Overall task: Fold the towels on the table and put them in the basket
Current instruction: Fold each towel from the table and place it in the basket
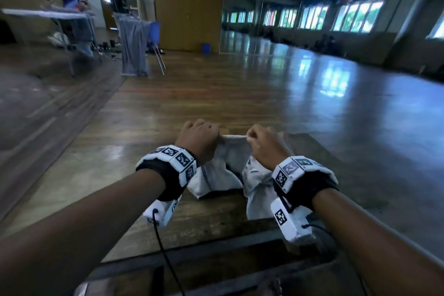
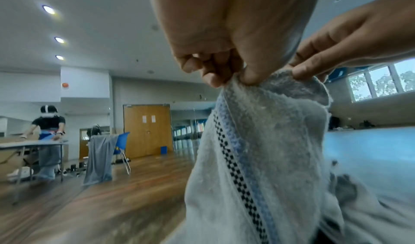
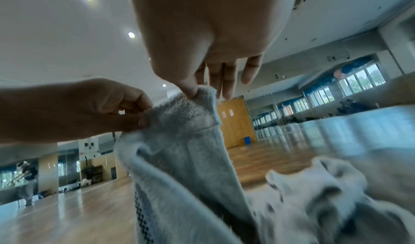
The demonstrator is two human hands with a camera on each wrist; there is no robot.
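A white towel (image 1: pixel 230 163) is being held up by its top edge between both hands, above the wooden counter (image 1: pixel 206 218). The left hand (image 1: pixel 198 138) is being kept curled, the edge of the towel being pinched between thumb and fingers; in the left wrist view the thumb (image 2: pixel 251 73) is seen pressing into the terry at one end of the held edge. The right hand (image 1: pixel 263 144) is also being kept curled, the other end of that short stretch of edge being pinched; in the right wrist view the thumb tip (image 3: pixel 191 91) is being pressed on the hem while the remaining fingers (image 3: pixel 226 80) are hanging down behind it, fairly straight. The two hands are being held near each other, with the edge being pulled taut between them. The rest of the towel is hanging down crumpled and is being let rest on the counter beneath the wrists. A blue band with a black checked stripe (image 2: pixel 235 168) is running down the towel on the left-hand side. Whether the pale cloth (image 3: pixel 325 203) bunched at lower right is the same towel cannot be told. The basket is not being shown in any view.
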